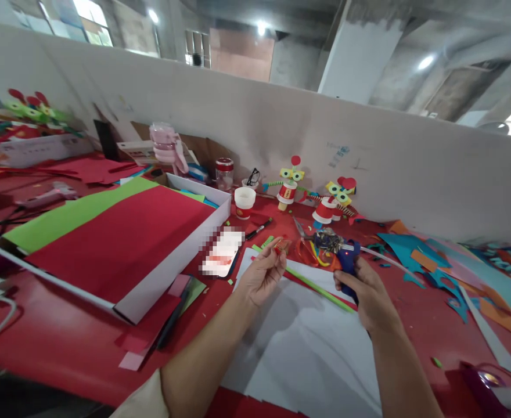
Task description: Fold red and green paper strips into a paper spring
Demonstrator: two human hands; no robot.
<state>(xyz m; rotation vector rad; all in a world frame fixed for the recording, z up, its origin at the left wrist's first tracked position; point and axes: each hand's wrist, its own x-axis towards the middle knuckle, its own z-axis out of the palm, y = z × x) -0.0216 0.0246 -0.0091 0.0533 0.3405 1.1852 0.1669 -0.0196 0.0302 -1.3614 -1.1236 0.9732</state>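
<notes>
My left hand (264, 273) has its fingers pinched round a small red and orange piece (280, 246), partly hidden by the fingertips. To the right, my right hand (369, 290) grips a blue glue gun (348, 261) by its handle, with its nozzle end pointing left towards my left hand. A pale glue stick (390, 259) sticks out of the gun's back. Below and between the hands lie green paper strips (320, 288) on white sheets (308, 342). Orange-handled scissors (310, 251) rest behind the glue gun.
On the red table stand a white box (172, 264) of coloured paper, a phone (223, 252), a paper cup (244, 202), a pink bottle (165, 145) and paper-cup figures (287, 191). Blue and orange scraps (442, 261) lie at right.
</notes>
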